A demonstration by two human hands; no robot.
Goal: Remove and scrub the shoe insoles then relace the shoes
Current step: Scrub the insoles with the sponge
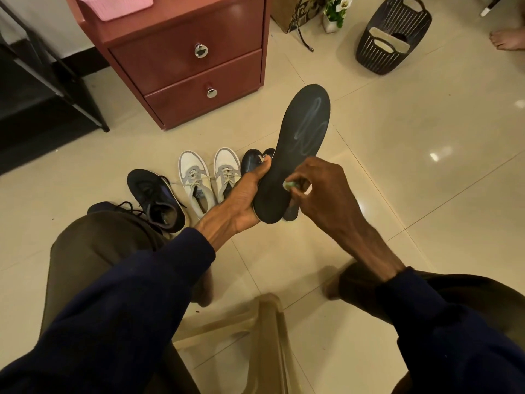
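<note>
Nearest, below both hands, stands one beige plastic stool (264, 331) between the person's knees, with two dark navy sleeves reaching forward over it. The hands are close together but on different things. The left hand (244, 200) grips the heel end of one long black foam insole (301, 132), thumb over its left edge. The right hand (326, 189) pinches a small green and white scrubbing piece (289, 184) against the insole's lower face. A second dark sole-shaped piece (291, 214) pokes out behind the heel, under the right hand's fingers; what holds it I cannot tell.

The insole is held above the floor. Its long axis runs from the heel at the hands up and slightly right, with the toe pointing away from the person. Pale looping smears mark its upper half.

Left of and just beyond the left hand, six shoes stand on the floor in three pairs: two navy lace-up sneakers (154, 199), two white and grey sneakers (196, 180) and two small dark shoes (251, 162) behind the thumb.

The surface is a glossy cream tiled floor (397, 166). Beyond the left hand stands one reddish-brown cabinet (184, 66) with two drawers. Far beyond the right hand sits one black perforated plastic basket (377, 58) with two pale insoles (392, 38) inside.
</note>
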